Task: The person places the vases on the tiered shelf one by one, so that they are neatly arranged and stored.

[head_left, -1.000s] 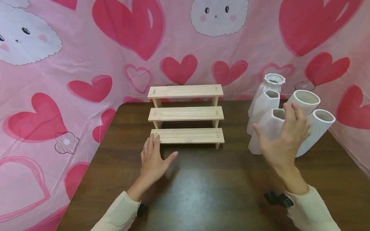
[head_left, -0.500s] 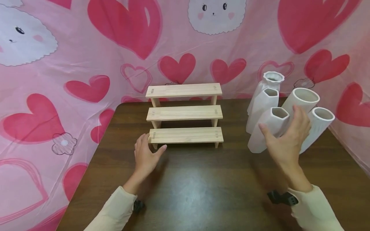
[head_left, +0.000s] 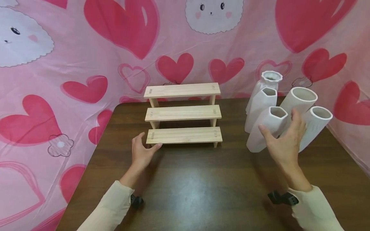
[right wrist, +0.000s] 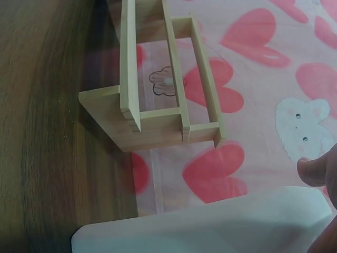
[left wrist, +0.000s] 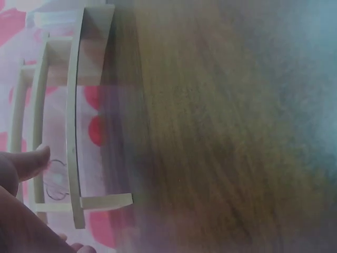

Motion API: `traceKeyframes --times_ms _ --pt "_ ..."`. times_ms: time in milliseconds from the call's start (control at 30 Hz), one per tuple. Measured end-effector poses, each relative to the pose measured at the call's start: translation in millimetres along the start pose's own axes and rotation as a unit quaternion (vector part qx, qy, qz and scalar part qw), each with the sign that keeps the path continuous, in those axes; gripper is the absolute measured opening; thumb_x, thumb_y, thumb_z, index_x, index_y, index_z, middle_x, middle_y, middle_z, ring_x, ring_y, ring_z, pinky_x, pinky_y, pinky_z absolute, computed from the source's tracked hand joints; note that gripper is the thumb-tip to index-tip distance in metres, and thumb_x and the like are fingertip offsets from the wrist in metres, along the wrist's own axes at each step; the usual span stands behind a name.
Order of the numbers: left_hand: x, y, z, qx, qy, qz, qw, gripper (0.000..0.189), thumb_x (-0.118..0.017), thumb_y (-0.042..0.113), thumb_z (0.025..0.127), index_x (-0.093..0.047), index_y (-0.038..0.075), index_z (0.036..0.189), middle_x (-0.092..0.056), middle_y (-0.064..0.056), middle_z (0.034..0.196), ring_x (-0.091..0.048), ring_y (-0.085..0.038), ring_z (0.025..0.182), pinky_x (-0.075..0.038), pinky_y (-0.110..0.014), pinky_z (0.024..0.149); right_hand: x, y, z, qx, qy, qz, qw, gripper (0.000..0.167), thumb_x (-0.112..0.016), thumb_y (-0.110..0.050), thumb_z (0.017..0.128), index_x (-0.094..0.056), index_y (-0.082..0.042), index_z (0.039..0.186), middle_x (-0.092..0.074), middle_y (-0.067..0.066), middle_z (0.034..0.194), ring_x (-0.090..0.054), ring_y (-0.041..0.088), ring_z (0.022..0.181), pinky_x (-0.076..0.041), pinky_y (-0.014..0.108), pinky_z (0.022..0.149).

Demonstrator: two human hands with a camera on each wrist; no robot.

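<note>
A pale wooden three-step display stand (head_left: 183, 136) stands on the table. My left hand (head_left: 140, 154) is at the left end of its lowest step, thumb at the front edge and fingers beside the end; in the left wrist view the thumb (left wrist: 34, 161) overlaps the steps. To the right, several white vases are grouped together. My right hand (head_left: 286, 147) spreads around the front vase (head_left: 264, 131), which has an angular mouth, thumb in front and fingers on the far right side. In the right wrist view, the thumb (right wrist: 314, 171) shows just above the vase's pale side.
Behind the front vase are another angular vase (head_left: 261, 107) and a vase with a scalloped rim (head_left: 271, 75). Two round-mouthed vases (head_left: 303, 94) stand to the right. A pink heart-patterned cloth (head_left: 173, 38) hangs behind the dark wooden table (head_left: 188, 189).
My left hand has moved left and slightly down, from over the lowest step to its end. My right hand has shifted slightly beside the front vase, uncovering its mouth.
</note>
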State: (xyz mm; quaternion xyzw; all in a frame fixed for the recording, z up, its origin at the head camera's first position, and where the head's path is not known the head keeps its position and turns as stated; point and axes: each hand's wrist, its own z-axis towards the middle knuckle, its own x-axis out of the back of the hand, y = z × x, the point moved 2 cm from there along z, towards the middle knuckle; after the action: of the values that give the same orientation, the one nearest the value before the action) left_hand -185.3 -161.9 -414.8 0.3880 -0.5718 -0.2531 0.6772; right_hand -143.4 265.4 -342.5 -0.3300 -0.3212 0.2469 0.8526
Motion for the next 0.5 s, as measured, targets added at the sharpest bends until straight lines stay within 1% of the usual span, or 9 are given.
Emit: traceKeyframes --times_ms 167,300,400,500 --pt "-1.6 -4.9 6.1 0.044 -0.034 -0.024 0.9981 0.090 -0.083 0.027 0.077 -0.032 0.000 0.145 -0.035 -0.022 0.141 -0.037 -0.035 0.127 -0.032 -0.047 0.105 -2.8 0.3 -0.4 -0.027 -0.010 0.001 0.9996 0.086 -0.081 -0.014 0.073 -0.033 -0.004 0.144 -0.039 0.021 0.136 -0.032 0.030 0.127 -0.024 0.040 0.107" --pt "-5.2 -8.3 9.6 0.067 -0.054 -0.063 0.9943 0.084 -0.081 0.023 0.079 -0.033 0.001 0.144 -0.040 -0.020 0.138 -0.041 -0.032 0.122 -0.036 -0.045 0.102 -4.1 1.4 -0.4 -0.055 -0.026 0.002 0.9981 0.086 -0.080 -0.016 0.075 -0.031 -0.005 0.145 -0.039 0.020 0.132 -0.034 0.030 0.123 -0.027 0.045 0.102" --pt "-7.2 -11.3 12.1 0.078 -0.058 -0.086 0.9915 0.078 -0.080 0.022 0.081 -0.036 0.004 0.143 -0.045 -0.018 0.135 -0.047 -0.031 0.115 -0.041 -0.042 0.095 -4.9 3.4 -0.7 -0.073 -0.037 0.004 0.9966 0.086 -0.080 -0.017 0.076 -0.031 -0.008 0.146 -0.040 0.019 0.130 -0.036 0.030 0.120 -0.029 0.047 0.098" --pt "-7.7 -14.6 13.9 0.083 -0.053 -0.091 0.9910 0.074 -0.079 0.024 0.082 -0.040 0.006 0.142 -0.048 -0.017 0.132 -0.049 -0.029 0.109 -0.042 -0.037 0.086 -6.0 5.8 -0.4 -0.087 -0.043 0.008 0.9953 0.084 -0.080 -0.016 0.076 -0.032 -0.009 0.145 -0.043 0.017 0.129 -0.039 0.028 0.117 -0.030 0.046 0.096"
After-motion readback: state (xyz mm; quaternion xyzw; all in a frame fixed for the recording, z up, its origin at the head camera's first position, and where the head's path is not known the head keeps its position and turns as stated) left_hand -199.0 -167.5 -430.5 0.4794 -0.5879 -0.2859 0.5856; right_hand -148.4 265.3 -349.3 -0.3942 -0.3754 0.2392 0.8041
